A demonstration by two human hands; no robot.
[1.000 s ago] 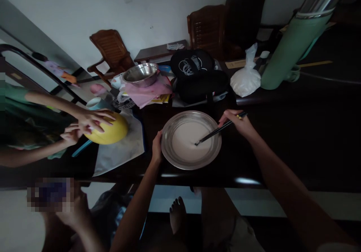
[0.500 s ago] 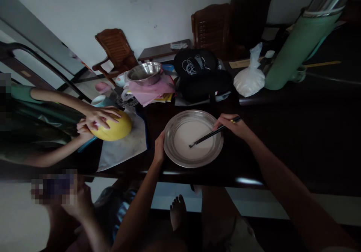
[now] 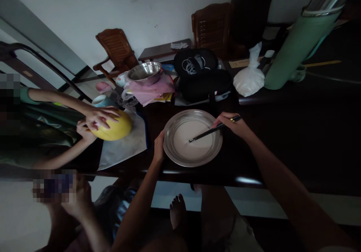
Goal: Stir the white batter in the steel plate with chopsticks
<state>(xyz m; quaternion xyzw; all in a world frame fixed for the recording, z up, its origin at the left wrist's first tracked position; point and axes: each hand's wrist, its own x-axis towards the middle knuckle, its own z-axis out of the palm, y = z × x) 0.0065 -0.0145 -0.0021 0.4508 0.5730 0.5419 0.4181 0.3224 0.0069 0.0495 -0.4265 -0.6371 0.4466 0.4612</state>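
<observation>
A round metal bowl (image 3: 170,145) of whitish liquid (image 3: 194,148) sits near the front edge of the dark table. My left hand (image 3: 159,147) grips the bowl's left side, with part of its fingers hidden by the rim. In my right hand (image 3: 231,123) is a pair of black chopsticks (image 3: 208,133), held closed together and slanting over the bowl's right rim. Their tips dip into the liquid near its middle.
At left, another person's hands (image 3: 98,120) rest on a yellow melon-like fruit (image 3: 120,126), over a pale cloth (image 3: 126,148). Behind stand a smaller metal bowl (image 3: 146,80), black cases (image 3: 205,85), a tied bag of white powder (image 3: 248,82) and a tall green thermos (image 3: 301,49).
The chopstick tips have shifted slightly up and to the left within the liquid. The bowl has moved very slightly left, with my left hand still on it.
</observation>
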